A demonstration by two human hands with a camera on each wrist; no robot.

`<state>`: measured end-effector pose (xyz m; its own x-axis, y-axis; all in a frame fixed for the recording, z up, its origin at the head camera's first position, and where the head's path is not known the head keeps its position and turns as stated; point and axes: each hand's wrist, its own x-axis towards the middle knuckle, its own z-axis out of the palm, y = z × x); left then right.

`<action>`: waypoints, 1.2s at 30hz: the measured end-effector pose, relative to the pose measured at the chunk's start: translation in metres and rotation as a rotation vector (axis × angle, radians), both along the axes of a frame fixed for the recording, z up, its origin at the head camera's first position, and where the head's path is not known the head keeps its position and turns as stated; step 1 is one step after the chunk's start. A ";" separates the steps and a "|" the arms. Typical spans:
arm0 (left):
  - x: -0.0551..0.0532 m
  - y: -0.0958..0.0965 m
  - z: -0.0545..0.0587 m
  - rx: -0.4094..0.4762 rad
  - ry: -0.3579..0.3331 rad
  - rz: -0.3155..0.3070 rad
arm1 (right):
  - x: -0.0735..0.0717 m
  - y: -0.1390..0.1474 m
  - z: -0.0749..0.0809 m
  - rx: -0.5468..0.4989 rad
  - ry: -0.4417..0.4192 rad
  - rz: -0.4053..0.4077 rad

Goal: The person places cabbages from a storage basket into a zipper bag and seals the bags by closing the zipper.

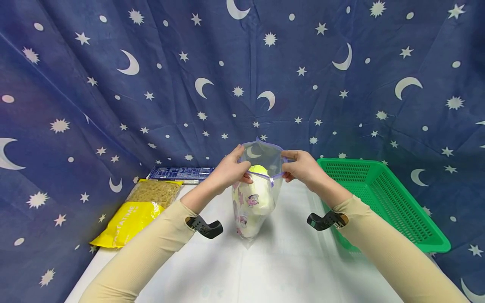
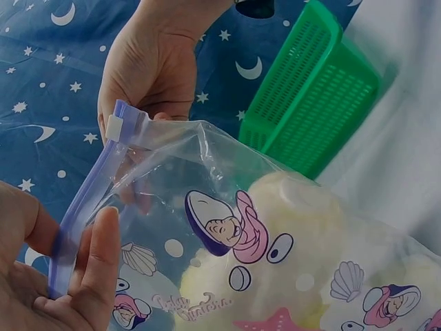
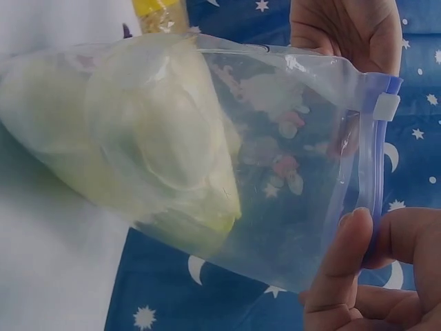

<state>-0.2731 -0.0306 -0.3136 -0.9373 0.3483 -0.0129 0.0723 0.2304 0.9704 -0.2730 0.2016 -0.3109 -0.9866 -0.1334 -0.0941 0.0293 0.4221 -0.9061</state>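
Observation:
A clear slider zip bag [image 1: 242,219] with a purple zip strip and printed pink sea characters stands over the middle of the table, mouth parted. Inside it sits a bulky pale yellow-white thing [image 3: 165,117], its kind blurred by the plastic. My left hand [image 1: 232,168] pinches the purple rim on the left side, thumb inside the mouth's near edge. On the opposite side, my right hand [image 1: 305,168] pinches the rim between thumb and fingers. The white slider [image 2: 115,128] sits at one end of the zip strip, near the right hand in the left wrist view.
A yellow bag of pasta [image 1: 130,219] lies on the left of the white table [image 1: 288,269]. Behind it is a flat blue package [image 1: 182,173]. A green perforated basket [image 1: 413,206] stands at the right. A blue star-and-moon curtain [image 1: 242,75] hangs behind.

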 end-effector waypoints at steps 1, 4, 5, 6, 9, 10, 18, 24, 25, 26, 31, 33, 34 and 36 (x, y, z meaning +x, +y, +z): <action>0.000 0.000 0.000 0.000 0.000 0.000 | 0.000 0.000 0.001 -0.002 -0.001 0.000; 0.000 0.000 0.000 0.003 0.000 -0.003 | 0.000 -0.001 0.002 -0.008 -0.002 -0.001; 0.000 0.000 0.000 0.004 0.000 -0.005 | 0.000 -0.001 0.002 -0.012 -0.001 0.000; 0.000 0.000 0.000 0.006 0.002 -0.008 | 0.000 -0.001 0.002 -0.015 -0.001 0.001; -0.001 -0.001 -0.001 0.014 0.006 -0.013 | -0.001 -0.001 0.003 -0.021 0.000 0.000; -0.001 -0.001 -0.001 0.016 0.008 -0.014 | -0.001 -0.001 0.003 -0.022 0.003 0.002; 0.000 0.000 -0.001 0.044 0.004 -0.021 | 0.000 -0.004 0.009 -0.055 0.038 0.020; 0.001 0.001 -0.002 0.068 0.012 -0.057 | 0.000 -0.006 0.011 -0.120 0.075 0.060; 0.001 0.002 -0.002 0.073 0.016 -0.066 | 0.000 -0.006 0.011 -0.135 0.079 0.070; 0.001 0.002 -0.002 0.078 0.022 -0.075 | 0.000 -0.006 0.011 -0.148 0.082 0.081; 0.001 0.003 -0.003 0.127 0.056 -0.111 | 0.000 -0.006 0.013 -0.181 0.103 0.124; 0.002 0.004 -0.004 0.145 0.067 -0.121 | 0.000 -0.006 0.013 -0.188 0.108 0.127; 0.002 0.004 -0.004 0.150 0.069 -0.125 | 0.000 -0.006 0.013 -0.193 0.106 0.128; 0.003 0.005 -0.006 0.158 0.065 -0.138 | -0.001 -0.007 0.011 -0.196 0.097 0.137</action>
